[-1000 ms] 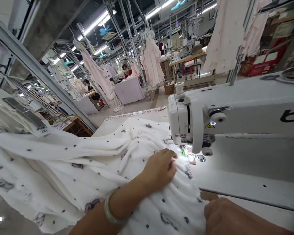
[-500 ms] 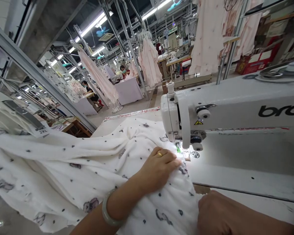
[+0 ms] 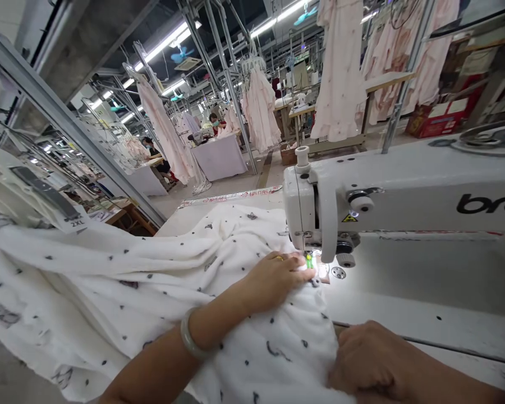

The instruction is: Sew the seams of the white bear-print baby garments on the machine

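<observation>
A white plush fabric (image 3: 219, 252) printed with small dark marks and animal figures spreads under the presser foot of a white sewing machine (image 3: 387, 196). My left hand (image 3: 273, 278), with a ring and a pale bangle, rests on it just left of the lit needle area; its bent fingers are together on the cloth, the tips close to a bright green piece (image 3: 308, 260) at the foot. At the lower right, my right hand (image 3: 366, 359) is closed at the fabric's near edge. Its fingertips are hidden.
A hanger clip with a 2XL tag (image 3: 76, 221) hangs at left above the fabric. Metal rails (image 3: 67, 118) cross the left side. Pale pink garments (image 3: 340, 67) hang beyond the table. Two people sit at distant stations. A red box (image 3: 435, 118) stands at back right.
My left hand has stretched slightly forward, flattening at the knuckles, with the fabric near the foot shifting forward. My right hand has moved slightly left and forward. The view has tilted a little.
</observation>
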`<state>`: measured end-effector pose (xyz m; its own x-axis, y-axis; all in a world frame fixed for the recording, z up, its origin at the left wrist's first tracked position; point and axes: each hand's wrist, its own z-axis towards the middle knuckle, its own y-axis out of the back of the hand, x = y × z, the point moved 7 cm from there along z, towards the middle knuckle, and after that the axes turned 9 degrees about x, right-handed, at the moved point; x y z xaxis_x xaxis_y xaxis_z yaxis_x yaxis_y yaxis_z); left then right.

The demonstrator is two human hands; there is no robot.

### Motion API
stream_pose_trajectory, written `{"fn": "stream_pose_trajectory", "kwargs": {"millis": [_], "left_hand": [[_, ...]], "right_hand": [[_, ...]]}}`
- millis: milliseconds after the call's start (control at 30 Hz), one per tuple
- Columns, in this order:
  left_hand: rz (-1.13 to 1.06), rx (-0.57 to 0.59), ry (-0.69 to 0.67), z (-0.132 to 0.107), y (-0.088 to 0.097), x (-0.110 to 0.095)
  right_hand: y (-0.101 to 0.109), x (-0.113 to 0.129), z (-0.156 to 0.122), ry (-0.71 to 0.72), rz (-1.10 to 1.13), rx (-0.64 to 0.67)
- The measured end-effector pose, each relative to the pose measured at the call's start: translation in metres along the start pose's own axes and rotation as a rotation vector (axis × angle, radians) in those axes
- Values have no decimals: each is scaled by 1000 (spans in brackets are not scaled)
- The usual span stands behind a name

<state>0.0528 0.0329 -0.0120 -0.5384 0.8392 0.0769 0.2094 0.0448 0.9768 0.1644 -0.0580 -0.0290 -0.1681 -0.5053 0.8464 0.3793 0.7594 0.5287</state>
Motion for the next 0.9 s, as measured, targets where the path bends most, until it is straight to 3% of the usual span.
{"fn": "stream_pose_trajectory", "kwargs": {"millis": [133, 267, 500, 633, 767, 900], "left_hand": [[-17, -64, 9, -10, 4, -9], [-79, -97, -8, -17, -4, -21], [-36, -49, 20, -5, -1, -7], [-104, -86, 39, -18, 3, -18], [-168, -143, -1, -26, -7, -30], [-118, -173, -24, -16, -13, -19]], "right_hand": [[8, 10, 2, 17, -42, -43], [16, 19, -1, 48, -122, -123], [23, 16, 0, 80, -288, -230], [19, 15, -1, 78, -315, -188], [16, 14, -2, 87, -293, -158], [19, 8, -1, 95, -326, -192]]}}
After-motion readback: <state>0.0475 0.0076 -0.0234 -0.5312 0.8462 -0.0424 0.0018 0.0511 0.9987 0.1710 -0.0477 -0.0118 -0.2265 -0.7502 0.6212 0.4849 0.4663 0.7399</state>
